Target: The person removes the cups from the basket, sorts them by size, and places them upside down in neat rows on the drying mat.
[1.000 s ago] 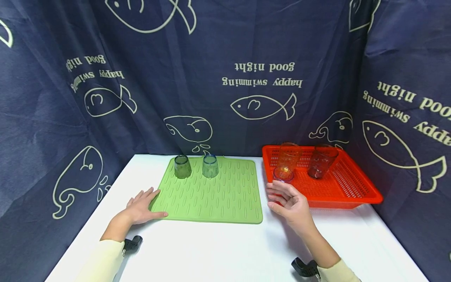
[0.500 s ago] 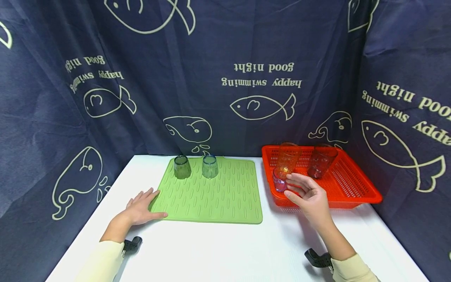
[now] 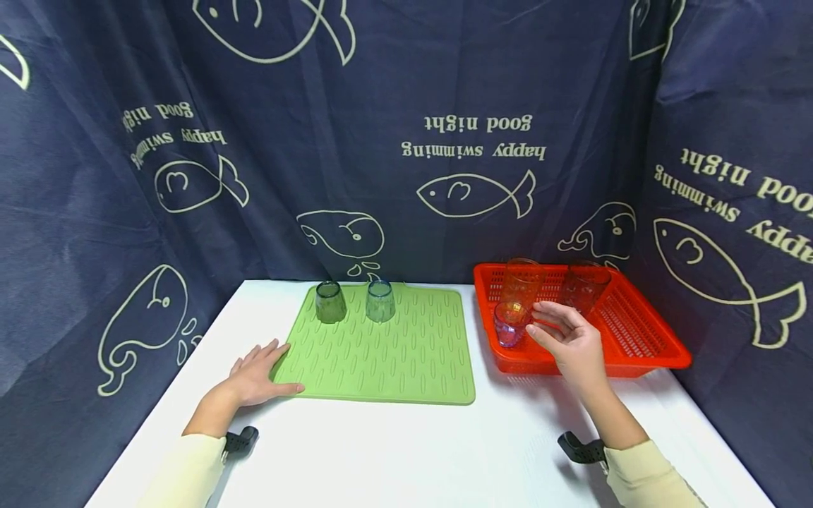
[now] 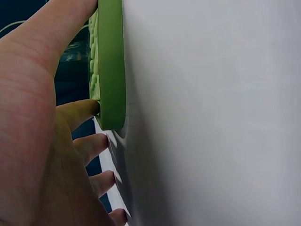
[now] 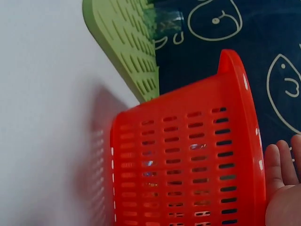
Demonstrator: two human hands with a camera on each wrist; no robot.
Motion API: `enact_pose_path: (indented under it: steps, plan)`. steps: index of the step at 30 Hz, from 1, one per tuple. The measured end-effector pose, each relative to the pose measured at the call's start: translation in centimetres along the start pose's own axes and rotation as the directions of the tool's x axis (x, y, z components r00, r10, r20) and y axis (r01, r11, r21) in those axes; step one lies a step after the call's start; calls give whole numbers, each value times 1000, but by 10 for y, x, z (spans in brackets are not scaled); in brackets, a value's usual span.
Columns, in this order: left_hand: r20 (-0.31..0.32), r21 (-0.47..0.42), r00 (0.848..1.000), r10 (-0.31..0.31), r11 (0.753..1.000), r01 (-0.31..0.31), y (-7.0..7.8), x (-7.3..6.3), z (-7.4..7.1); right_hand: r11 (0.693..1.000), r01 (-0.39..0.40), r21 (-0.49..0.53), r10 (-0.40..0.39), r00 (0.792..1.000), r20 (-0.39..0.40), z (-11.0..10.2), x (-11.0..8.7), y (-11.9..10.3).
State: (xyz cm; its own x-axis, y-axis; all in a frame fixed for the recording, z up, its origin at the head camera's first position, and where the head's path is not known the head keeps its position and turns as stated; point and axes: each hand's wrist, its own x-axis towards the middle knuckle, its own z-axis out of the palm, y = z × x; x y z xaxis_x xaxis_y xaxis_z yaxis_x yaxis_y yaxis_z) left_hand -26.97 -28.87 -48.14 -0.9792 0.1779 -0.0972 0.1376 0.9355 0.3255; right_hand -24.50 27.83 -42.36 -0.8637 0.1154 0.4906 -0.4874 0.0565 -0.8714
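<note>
My left hand (image 3: 253,374) rests at the left front corner of a green draining mat (image 3: 406,353), fingers spread and thumb on its edge; the left wrist view shows the fingertips (image 4: 94,181) beside the mat's corner. Over the front wall of a red plastic basket (image 3: 610,365), my right hand (image 3: 574,346) has loosely bent fingers with a gap between thumb and fingers. The fingertips are right beside a small purple-tinted glass (image 3: 510,331) at the basket's left front. In the right wrist view, the hand (image 5: 284,183) appears above the basket's rim.
A dark glass (image 3: 330,303) and a blue-rimmed glass (image 3: 380,303) stand toward the back of the mat. Two taller glasses, one amber (image 3: 522,282) and one dark (image 3: 583,282), stand in the basket. A dark curtain (image 3: 356,141) hangs behind the white table (image 3: 381,451).
My right hand has moved right, from beside the basket's left corner to the purple glass's right side, uncovering more of the glass. My left hand has stayed in place.
</note>
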Motion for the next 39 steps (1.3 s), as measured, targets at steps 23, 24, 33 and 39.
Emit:
enact_pose_path:
  steps: [23,24,33,39]
  plan:
    - [-5,12,1000,8,1000,-8,3,-2,-3,903,-156,-400,191,980,50,-16,35,-6]
    - [-6,13,1000,9,1000,-9,3,-2,-3,897,-162,-412,205,977,63,-16,37,-6]
    - [-14,30,1000,11,999,-10,3,-1,-3,871,-209,-445,319,929,188,-23,51,-4]
    - [-25,39,1000,15,999,-14,2,-1,-2,832,-221,-508,377,898,226,-25,58,-1]
